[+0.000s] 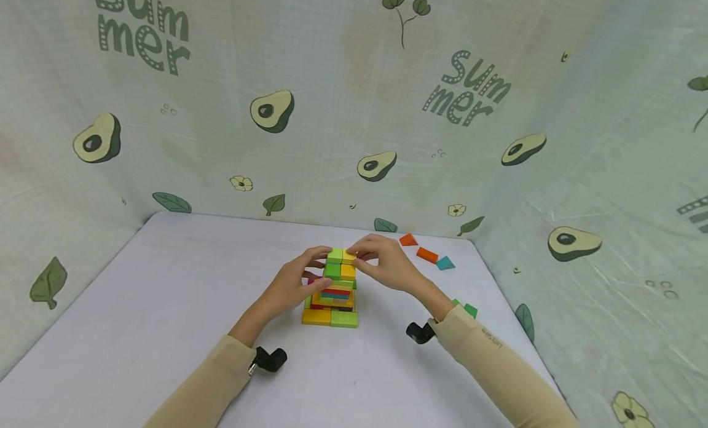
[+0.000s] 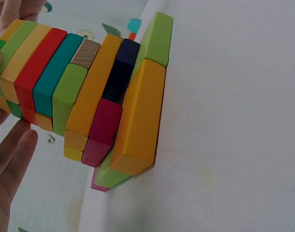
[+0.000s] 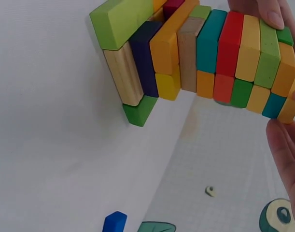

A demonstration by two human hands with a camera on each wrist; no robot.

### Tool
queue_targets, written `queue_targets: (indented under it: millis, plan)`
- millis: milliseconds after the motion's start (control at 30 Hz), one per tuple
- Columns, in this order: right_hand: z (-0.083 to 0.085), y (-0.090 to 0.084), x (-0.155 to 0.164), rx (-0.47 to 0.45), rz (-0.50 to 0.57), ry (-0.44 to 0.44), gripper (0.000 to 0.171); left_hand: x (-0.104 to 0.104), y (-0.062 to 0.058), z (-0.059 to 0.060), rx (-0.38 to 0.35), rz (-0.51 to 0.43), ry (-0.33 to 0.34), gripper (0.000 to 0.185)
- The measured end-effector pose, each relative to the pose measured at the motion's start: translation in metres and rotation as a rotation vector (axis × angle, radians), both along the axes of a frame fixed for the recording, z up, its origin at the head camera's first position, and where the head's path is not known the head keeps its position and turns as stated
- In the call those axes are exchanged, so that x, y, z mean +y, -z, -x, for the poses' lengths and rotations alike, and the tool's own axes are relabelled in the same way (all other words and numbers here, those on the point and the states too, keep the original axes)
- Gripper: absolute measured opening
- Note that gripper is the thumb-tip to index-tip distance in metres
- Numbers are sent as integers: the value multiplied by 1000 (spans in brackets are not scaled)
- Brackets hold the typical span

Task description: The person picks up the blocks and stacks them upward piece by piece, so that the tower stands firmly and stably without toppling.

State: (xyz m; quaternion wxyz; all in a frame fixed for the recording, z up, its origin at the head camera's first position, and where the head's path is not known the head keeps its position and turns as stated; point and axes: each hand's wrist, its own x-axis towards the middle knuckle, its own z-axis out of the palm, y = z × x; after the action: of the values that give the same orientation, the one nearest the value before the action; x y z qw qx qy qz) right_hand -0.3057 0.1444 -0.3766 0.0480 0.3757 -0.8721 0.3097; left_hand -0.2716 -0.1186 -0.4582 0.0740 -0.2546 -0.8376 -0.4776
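My left hand (image 1: 287, 286) hides the block tower (image 1: 334, 289) at its nine o'clock side; both wrist views crop my fingers.

The block tower (image 1: 334, 288) is painted matt wood, with 2 bare wooden blocks (image 3: 124, 73).

A block tower (image 1: 334, 289) stands mid-table (image 1: 138, 305), a hand on each side; loose blocks (image 1: 426, 254) lie behind right
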Motion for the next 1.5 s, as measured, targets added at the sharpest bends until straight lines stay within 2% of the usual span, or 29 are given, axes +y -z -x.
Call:
queue_targets:
  millis: [367, 633, 767, 867, 1200, 1400, 1500]
  plan:
    - [2, 3, 0, -6, 13, -4, 24, 0, 0, 0, -2, 2, 1, 69]
    - [-1, -1, 17, 17, 17, 42, 32, -1, 0, 0, -14, 1, -3, 69]
    - [-5, -2, 41, 17, 24, 63, 32, -1, 0, -1, -11, -6, -2, 68]
    - [-11, 3, 68, 1, -13, 94, 32, -1, -1, -1, -8, -8, 0, 68]
    - [-31, 43, 163, -34, -200, 219, 34, -1, -1, 0, -13, 1, -12, 69]
    - [-29, 61, 204, 12, -289, 341, 36, 0, 0, 1, -10, -6, -3, 69]
    - [-26, 69, 213, -4, -332, 380, 35, 0, 0, 2, -6, -6, -4, 70]
